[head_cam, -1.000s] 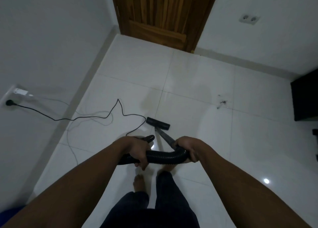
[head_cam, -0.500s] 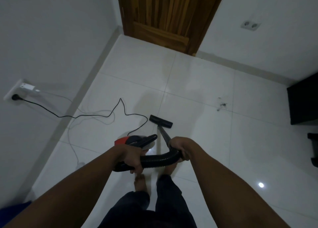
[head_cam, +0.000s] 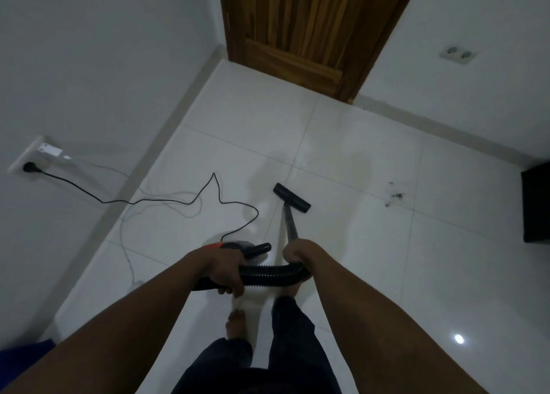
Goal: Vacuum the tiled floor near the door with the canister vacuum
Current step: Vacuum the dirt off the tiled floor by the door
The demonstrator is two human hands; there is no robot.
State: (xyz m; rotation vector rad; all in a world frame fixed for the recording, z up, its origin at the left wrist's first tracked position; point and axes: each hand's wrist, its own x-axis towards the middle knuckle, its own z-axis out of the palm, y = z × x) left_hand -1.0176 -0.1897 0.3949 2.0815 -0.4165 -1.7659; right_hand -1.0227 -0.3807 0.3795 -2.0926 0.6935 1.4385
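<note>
My left hand (head_cam: 223,267) grips the black ribbed hose (head_cam: 269,275) of the canister vacuum (head_cam: 238,246), whose red and grey body peeks out behind that hand. My right hand (head_cam: 299,252) grips the hose where it meets the grey wand (head_cam: 289,225). The wand slopes forward to the black floor nozzle (head_cam: 292,198), which rests on the white tiled floor (head_cam: 342,143). A small patch of dark debris (head_cam: 394,197) lies on the tiles to the right of the nozzle. The wooden door (head_cam: 306,27) stands shut at the far end.
A black power cord (head_cam: 178,201) loops across the floor from the vacuum to a wall socket (head_cam: 29,166) on the left wall. A thin white cable (head_cam: 131,224) lies beside it. A dark cabinet (head_cam: 535,203) stands at the right edge. My bare feet (head_cam: 236,323) are below the hose.
The nozzle and wand have slid forward and slightly right toward the door. Both hands keep their grip on the hose, and the vacuum's red body has come into view.
</note>
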